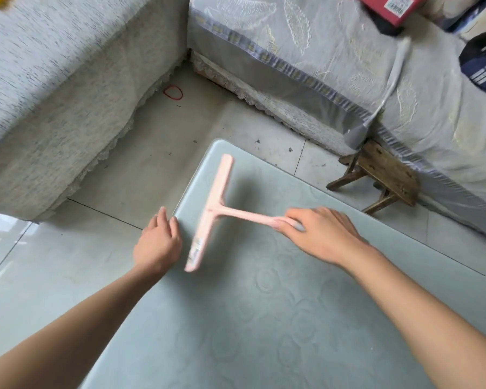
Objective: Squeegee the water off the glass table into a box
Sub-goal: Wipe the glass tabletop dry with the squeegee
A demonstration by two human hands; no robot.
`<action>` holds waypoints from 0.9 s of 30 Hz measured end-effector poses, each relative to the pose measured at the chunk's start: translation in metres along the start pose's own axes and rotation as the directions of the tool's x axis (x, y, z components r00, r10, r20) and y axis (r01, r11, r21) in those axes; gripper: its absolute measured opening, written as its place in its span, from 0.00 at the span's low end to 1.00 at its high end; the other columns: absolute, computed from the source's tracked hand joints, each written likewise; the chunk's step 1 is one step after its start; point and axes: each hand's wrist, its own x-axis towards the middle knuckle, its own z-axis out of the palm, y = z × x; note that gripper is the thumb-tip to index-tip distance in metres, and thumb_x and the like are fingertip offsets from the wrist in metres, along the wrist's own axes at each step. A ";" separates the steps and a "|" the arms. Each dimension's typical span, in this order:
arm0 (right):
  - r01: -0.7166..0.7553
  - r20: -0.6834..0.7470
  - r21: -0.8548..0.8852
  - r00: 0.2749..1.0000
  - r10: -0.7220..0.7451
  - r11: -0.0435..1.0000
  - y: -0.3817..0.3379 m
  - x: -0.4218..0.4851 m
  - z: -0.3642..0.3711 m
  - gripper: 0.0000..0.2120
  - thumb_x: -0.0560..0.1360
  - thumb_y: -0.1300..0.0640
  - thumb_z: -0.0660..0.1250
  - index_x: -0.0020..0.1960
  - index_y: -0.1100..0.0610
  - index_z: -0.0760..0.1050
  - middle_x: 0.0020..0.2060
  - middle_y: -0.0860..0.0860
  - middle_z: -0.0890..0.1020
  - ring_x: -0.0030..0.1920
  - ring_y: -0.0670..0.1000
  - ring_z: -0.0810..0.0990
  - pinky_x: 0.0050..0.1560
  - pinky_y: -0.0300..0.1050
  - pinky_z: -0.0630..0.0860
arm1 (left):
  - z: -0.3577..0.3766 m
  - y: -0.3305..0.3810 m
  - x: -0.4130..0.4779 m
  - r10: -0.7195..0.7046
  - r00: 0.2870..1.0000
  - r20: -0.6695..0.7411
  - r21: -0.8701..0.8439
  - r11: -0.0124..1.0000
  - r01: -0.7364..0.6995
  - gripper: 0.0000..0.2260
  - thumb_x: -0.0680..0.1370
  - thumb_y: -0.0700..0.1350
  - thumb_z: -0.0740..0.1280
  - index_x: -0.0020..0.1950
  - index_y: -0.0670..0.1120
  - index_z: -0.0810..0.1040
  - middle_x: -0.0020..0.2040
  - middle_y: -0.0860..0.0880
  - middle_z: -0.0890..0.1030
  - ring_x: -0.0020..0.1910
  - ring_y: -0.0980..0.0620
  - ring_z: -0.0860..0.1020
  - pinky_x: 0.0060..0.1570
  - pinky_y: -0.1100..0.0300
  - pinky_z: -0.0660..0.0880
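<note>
A pink T-shaped squeegee [212, 213] lies across the pale green glass table [250, 318], its long blade close to the table's left edge. My right hand [324, 234] grips the end of its handle, fingers curled round it. At that left edge my left hand [157, 244] rests with its fingers bent over the rim, holding nothing that I can see. No box shows in this view. Water on the glass is too faint to make out.
A grey-covered sofa [54, 94] runs along the left and another [334, 66] along the back right. A small wooden stool [385, 178] stands on the tiled floor beside the table's far edge. A red rubber band [173, 92] lies on the floor.
</note>
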 end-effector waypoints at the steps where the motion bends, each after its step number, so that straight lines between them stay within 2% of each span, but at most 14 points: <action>1: 0.031 0.004 -0.016 0.999 -0.031 0.999 -0.013 0.021 -0.004 0.21 0.75 0.32 0.52 0.42 0.50 0.68 0.43 0.51 0.81 0.48 0.59 0.78 0.39 0.47 0.64 | -0.004 0.004 -0.002 0.054 0.999 -0.004 0.008 0.999 -0.054 0.24 0.82 0.50 0.50 0.78 0.48 0.54 0.77 0.46 0.59 0.72 0.43 0.62 0.65 0.48 0.64; 2: 0.043 0.032 -0.043 0.999 -0.041 0.998 -0.021 0.038 -0.005 0.20 0.76 0.33 0.53 0.42 0.49 0.68 0.46 0.52 0.81 0.50 0.59 0.78 0.40 0.47 0.64 | -0.006 0.006 -0.005 0.110 0.994 -0.013 0.044 0.993 -0.109 0.26 0.81 0.48 0.53 0.78 0.47 0.51 0.78 0.46 0.56 0.73 0.43 0.60 0.65 0.48 0.64; 4: 0.004 0.109 -0.053 0.994 0.002 0.999 -0.020 0.062 -0.004 0.20 0.76 0.33 0.53 0.41 0.49 0.69 0.50 0.54 0.80 0.53 0.59 0.77 0.43 0.47 0.65 | -0.009 0.009 -0.006 0.260 0.965 -0.025 0.238 0.939 -0.247 0.30 0.78 0.49 0.57 0.78 0.47 0.50 0.79 0.45 0.51 0.75 0.44 0.56 0.67 0.49 0.63; 7: -0.145 0.200 0.065 0.971 0.129 0.987 0.011 0.048 0.013 0.22 0.75 0.32 0.54 0.39 0.50 0.70 0.49 0.53 0.79 0.52 0.58 0.76 0.44 0.47 0.67 | -0.009 0.008 -0.010 0.411 0.907 0.089 0.504 0.767 -0.397 0.32 0.78 0.45 0.57 0.78 0.43 0.46 0.79 0.44 0.40 0.78 0.46 0.46 0.73 0.50 0.54; 9: -0.223 0.214 0.110 0.957 0.196 0.969 0.035 0.014 0.030 0.24 0.76 0.33 0.53 0.35 0.51 0.67 0.44 0.54 0.79 0.51 0.59 0.77 0.44 0.47 0.68 | -0.006 0.007 -0.012 0.436 0.890 0.134 0.584 0.691 -0.427 0.32 0.77 0.40 0.54 0.78 0.42 0.44 0.78 0.45 0.36 0.77 0.47 0.40 0.75 0.49 0.49; 12: -0.331 0.227 0.149 0.929 0.294 0.932 0.061 -0.043 0.062 0.23 0.78 0.35 0.51 0.33 0.51 0.61 0.41 0.56 0.80 0.49 0.61 0.78 0.41 0.48 0.69 | -0.004 0.016 -0.012 0.458 0.866 0.203 0.627 0.618 -0.474 0.32 0.76 0.37 0.55 0.78 0.43 0.44 0.77 0.45 0.35 0.77 0.46 0.38 0.75 0.48 0.47; 16: -0.437 0.285 0.185 0.881 0.377 0.881 0.065 -0.101 0.083 0.20 0.79 0.37 0.49 0.38 0.50 0.64 0.46 0.56 0.82 0.52 0.59 0.78 0.46 0.48 0.73 | -0.005 0.031 -0.011 0.443 0.848 0.290 0.667 0.542 -0.512 0.36 0.75 0.36 0.58 0.78 0.43 0.42 0.77 0.44 0.36 0.77 0.44 0.38 0.75 0.48 0.47; 19: -0.377 0.119 0.166 0.925 0.361 0.911 0.051 -0.100 0.060 0.19 0.77 0.35 0.50 0.39 0.50 0.62 0.41 0.54 0.81 0.47 0.61 0.78 0.40 0.49 0.72 | -0.008 0.040 -0.010 0.429 0.842 0.328 0.722 0.461 -0.516 0.34 0.75 0.37 0.59 0.77 0.40 0.44 0.78 0.41 0.40 0.77 0.42 0.43 0.75 0.51 0.52; 22: -0.221 -0.038 0.194 0.972 0.233 0.956 0.029 -0.061 0.032 0.18 0.77 0.35 0.52 0.41 0.50 0.61 0.39 0.55 0.80 0.44 0.63 0.77 0.36 0.49 0.66 | -0.011 0.050 -0.011 0.410 0.842 0.351 0.733 0.439 -0.520 0.32 0.77 0.41 0.59 0.77 0.39 0.47 0.78 0.41 0.44 0.77 0.42 0.46 0.70 0.55 0.60; 24: -0.150 -0.034 0.160 0.987 0.157 0.976 0.018 -0.026 0.024 0.17 0.78 0.37 0.52 0.41 0.50 0.63 0.43 0.56 0.80 0.46 0.62 0.77 0.37 0.48 0.64 | -0.010 0.053 -0.012 0.400 0.845 0.354 0.719 0.462 -0.520 0.29 0.79 0.43 0.57 0.77 0.40 0.48 0.78 0.43 0.45 0.77 0.44 0.47 0.66 0.56 0.66; 27: -0.145 0.040 0.109 0.989 0.141 0.984 0.024 -0.001 0.032 0.19 0.79 0.37 0.51 0.47 0.52 0.69 0.49 0.57 0.79 0.50 0.60 0.77 0.40 0.48 0.64 | -0.014 0.054 -0.010 0.395 0.838 0.376 0.699 0.473 -0.536 0.29 0.78 0.37 0.56 0.77 0.43 0.49 0.79 0.47 0.43 0.78 0.47 0.46 0.60 0.56 0.72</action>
